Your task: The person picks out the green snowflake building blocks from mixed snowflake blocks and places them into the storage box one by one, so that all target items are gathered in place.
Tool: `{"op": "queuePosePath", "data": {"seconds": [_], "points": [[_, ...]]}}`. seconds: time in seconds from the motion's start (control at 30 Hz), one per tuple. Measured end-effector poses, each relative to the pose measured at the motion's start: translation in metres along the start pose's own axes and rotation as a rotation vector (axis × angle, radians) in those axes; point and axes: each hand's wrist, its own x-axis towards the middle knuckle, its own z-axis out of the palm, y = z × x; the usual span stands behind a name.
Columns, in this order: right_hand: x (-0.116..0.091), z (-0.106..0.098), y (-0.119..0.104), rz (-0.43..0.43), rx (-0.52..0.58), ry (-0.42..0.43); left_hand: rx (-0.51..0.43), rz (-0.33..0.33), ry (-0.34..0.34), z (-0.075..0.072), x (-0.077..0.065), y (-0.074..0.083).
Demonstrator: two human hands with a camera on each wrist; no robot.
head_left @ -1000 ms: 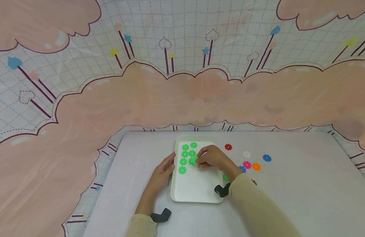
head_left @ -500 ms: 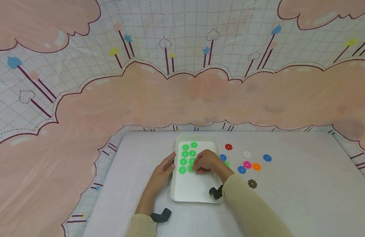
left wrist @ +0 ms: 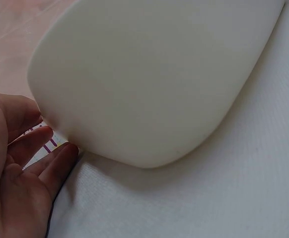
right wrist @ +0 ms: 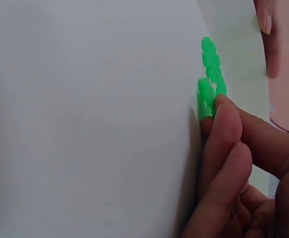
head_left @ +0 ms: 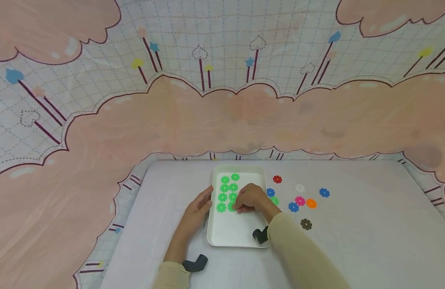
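A white tray (head_left: 240,237) lies on the table with green snowflake discs (head_left: 224,187) in two columns on its left half. My right hand (head_left: 252,197) reaches into the tray and pinches the nearest green snowflake disc (head_left: 231,207) of the right column at its edge. The right wrist view shows thumb and fingertips against that green snowflake disc (right wrist: 204,96), low on the tray floor. My left hand (head_left: 196,210) touches the tray's left side with loosely extended fingers (left wrist: 60,163); the left wrist view shows the tray's outer wall (left wrist: 139,89).
Right of the tray lie loose snowflake discs: red (head_left: 277,179), white (head_left: 299,188), pink (head_left: 300,201), orange (head_left: 311,203), brown (head_left: 306,224) and several blue ones (head_left: 324,192). A green one (head_left: 274,200) is by the tray's right edge, partly behind my right arm.
My right hand has moved nearer to me and slightly left inside the tray, bringing a green snowflake disc to the right column's near end. The left hand stays at the rim.
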Motion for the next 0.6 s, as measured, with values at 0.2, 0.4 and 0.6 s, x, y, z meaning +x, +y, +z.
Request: {"op": "queuePosePath", "data": {"seconds": [0.2,0.4,0.6], "points": [[0.0005,-0.0008,0.0004,0.015,0.009,0.007,0.002,-0.009,0.002,0.0005,0.0005,0.0],[-0.0021,-0.0009,0.0005,0.009,0.023,0.007,0.001,0.002,0.007,0.0006,0.0004,-0.0003],[-0.001,-0.0006,-0.0003,0.015,0.028,0.007,-0.005,-0.007,0.006,0.0004,0.0009,-0.0005]]}}
